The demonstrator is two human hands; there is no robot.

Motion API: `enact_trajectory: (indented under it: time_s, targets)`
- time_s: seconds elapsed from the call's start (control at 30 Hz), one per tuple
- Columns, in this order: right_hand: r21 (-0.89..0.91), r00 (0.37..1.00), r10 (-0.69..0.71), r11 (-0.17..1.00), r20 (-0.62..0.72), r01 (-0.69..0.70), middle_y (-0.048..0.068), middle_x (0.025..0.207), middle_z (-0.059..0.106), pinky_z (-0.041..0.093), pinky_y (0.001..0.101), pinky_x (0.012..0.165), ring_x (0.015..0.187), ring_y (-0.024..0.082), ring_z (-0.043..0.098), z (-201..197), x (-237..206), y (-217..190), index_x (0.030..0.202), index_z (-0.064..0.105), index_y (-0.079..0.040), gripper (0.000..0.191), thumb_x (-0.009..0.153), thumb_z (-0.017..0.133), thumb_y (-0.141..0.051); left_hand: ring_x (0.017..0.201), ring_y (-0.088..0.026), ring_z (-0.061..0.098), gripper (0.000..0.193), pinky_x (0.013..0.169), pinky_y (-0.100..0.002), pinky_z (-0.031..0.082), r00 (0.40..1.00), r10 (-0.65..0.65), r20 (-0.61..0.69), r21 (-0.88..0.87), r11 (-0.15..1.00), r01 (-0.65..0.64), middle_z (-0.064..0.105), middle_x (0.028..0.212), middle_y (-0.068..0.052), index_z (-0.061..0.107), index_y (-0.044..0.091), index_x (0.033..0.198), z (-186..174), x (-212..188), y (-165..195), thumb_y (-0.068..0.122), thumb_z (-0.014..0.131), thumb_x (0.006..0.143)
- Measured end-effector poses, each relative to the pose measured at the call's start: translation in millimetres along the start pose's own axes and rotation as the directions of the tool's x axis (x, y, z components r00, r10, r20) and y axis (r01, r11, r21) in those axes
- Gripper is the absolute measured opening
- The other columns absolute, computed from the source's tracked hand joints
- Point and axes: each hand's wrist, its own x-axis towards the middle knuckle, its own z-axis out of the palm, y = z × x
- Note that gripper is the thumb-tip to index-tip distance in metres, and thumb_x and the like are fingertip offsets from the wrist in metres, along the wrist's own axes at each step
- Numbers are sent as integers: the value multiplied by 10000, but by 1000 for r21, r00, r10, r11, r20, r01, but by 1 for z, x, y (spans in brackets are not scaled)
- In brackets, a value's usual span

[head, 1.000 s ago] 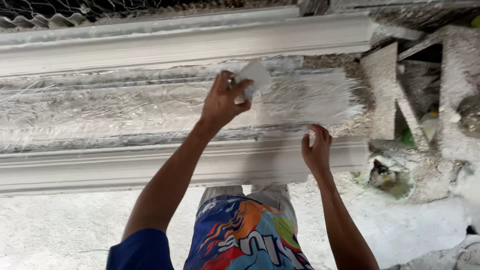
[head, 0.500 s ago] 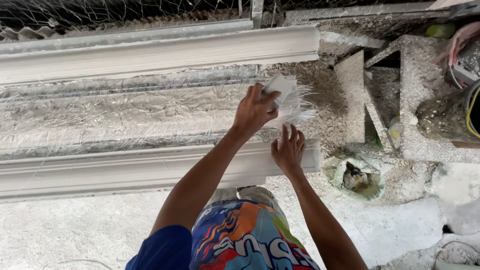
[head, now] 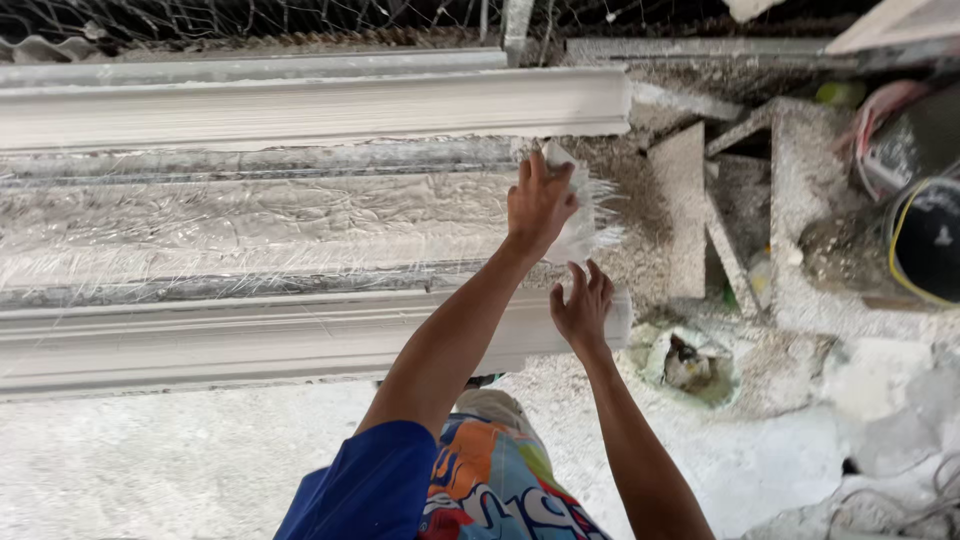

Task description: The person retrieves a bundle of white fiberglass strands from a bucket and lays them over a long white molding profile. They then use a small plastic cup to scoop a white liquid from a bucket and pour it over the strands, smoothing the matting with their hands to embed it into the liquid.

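While the fibre mat [head: 590, 215] lies at the right end of the long mould [head: 250, 230], the left hand [head: 538, 205] presses flat on it, fingers spread, gripping nothing. The right hand [head: 582, 308] rests open just below, against the mould's white front rail [head: 200, 345]. A bucket [head: 925, 240] sits well apart, right.

Both arms stretch forward, bare from the elbows. The left hand [head: 538, 205] reaches farthest, palm down, fingers spread and pressing flat, wrist bent slightly back. The right hand [head: 582, 310] sits nearer the body, just below the left, fingers splayed upward, palm down.
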Motion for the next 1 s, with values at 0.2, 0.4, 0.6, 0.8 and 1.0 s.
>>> enact_trajectory:
  time_s: [0.2,0.4,0.6,0.8,1.0]
  targets:
    - [-9,955,-233,972,-185,236,216,1479,509,216,569,1181,1422,373,391,24,-20,-29,1317,638,-125,420,927,655,-281,1096,-317,599,473,728,-461,616,989,-64,-136,99,992,78,530,1139,-131,692,173,1212,-89,-69,-97,229,858,773]
    - [83,914,-382,915,-136,395,210,1445,548,221,515,1187,1434,338,420,88,-56,-150,1283,634,-69,356,978,618,-251,1039,-325,582,540,708,-467,577,898,-191,-397,186,941,282,521,1111,-131,685,169,1245,-230,-166,-268,209,849,732]
    - [93,765,-615,765,-189,638,133,1342,645,292,470,1194,1392,291,505,201,-107,-344,1258,670,-91,318,1000,631,-273,1058,-347,568,536,764,-463,582,853,-231,-468,113,942,316,521,1191,-162,664,179,1284,-362,-261,-434,204,840,778]
    - [300,665,-739,614,-109,730,143,1387,616,448,464,1078,1338,332,549,299,-153,-514,1273,646,-65,328,1011,641,-261,1090,-379,556,583,845,-486,565,840,-272,-470,24,947,320,528,1234,-181,644,201,1324,-480,-320,-552,253,838,776]
    - [295,732,-679,712,55,638,174,1448,606,504,426,922,1236,291,591,373,-156,-604,1305,647,-45,327,1008,621,-178,1133,-388,557,537,828,-454,579,796,-428,-428,-180,903,390,517,1236,-198,641,227,1308,-543,-361,-648,282,816,804]
